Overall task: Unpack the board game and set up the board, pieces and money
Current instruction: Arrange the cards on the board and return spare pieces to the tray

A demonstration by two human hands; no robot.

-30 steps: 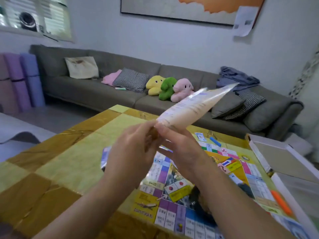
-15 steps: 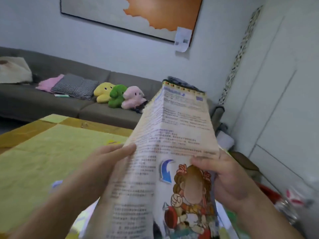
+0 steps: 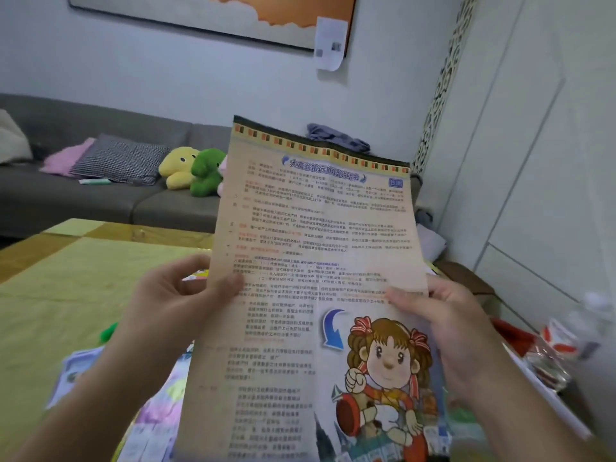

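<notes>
An unfolded rules sheet (image 3: 316, 278) is held up in front of the camera, filling the middle of the view from 12 o'clock down to 6 o'clock. It is printed with dense text, a patterned band along the top edge, and a cartoon girl with red hair bows at its 5 o'clock corner; fold creases cross it.

The left hand (image 3: 180, 301) comes up from 7 o'clock with the forearm angled toward the centre. It pinches the sheet's left edge, thumb on the printed face and the fingers (image 3: 186, 265) curled behind and beside the paper. The right hand (image 3: 446, 315) rises from 4 o'clock, its forearm slanting inward, and grips the right edge with the thumb lying across the front and the rest of the fingers hidden behind the sheet.

Beneath the sheet, at 7 o'clock, part of the game board (image 3: 156, 405) lies flat on the yellow-green patchwork tabletop (image 3: 66, 278), blurred. At 10 o'clock a grey sofa (image 3: 83, 195) carries a checked cushion (image 3: 120, 160), a yellow plush toy (image 3: 178, 168) and a green plush toy (image 3: 206, 173) just beside it. A framed picture (image 3: 233, 15) hangs on the wall at 12 o'clock.
</notes>
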